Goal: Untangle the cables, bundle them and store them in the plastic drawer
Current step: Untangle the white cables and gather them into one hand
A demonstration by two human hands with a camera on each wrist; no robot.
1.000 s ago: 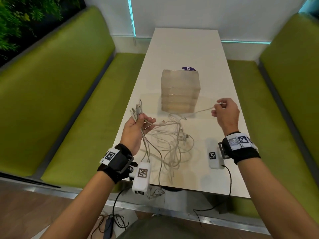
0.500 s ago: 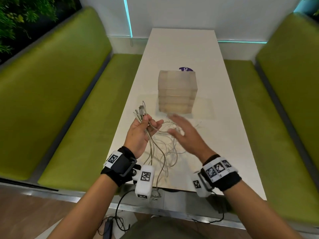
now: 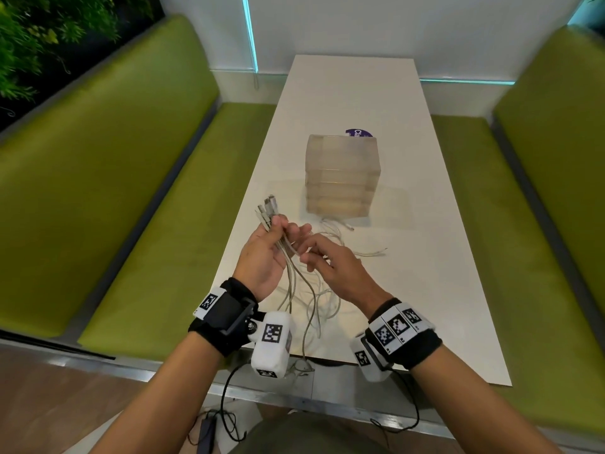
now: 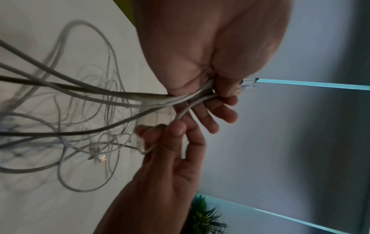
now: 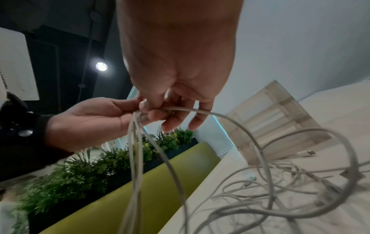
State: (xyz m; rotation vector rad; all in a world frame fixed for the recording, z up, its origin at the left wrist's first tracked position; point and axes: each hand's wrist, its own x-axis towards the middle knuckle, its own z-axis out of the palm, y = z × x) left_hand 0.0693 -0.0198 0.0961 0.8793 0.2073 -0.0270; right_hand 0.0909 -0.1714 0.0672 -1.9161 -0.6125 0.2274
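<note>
— Where are the cables (image 3: 296, 283)?
— Tangled white on the worktop (image 3: 425, 257) at its near end, several strands rising into the left hand (image 3: 265, 257), plugs sticking out toward 11 o'clock.
— Its fingers (image 4: 226, 95)?
— Curled tight round that bunch.
— The right hand (image 3: 334, 267)?
— Touching the left, at its 3 o'clock, pinching one cable.
— The plastic drawer (image 3: 342, 178)?
— At 12 o'clock beyond the tangle, drawers closed.

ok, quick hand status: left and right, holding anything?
Left hand: holding a bunch of cable ends, fingers curled round them.
Right hand: pinching one cable beside the left hand.
</note>
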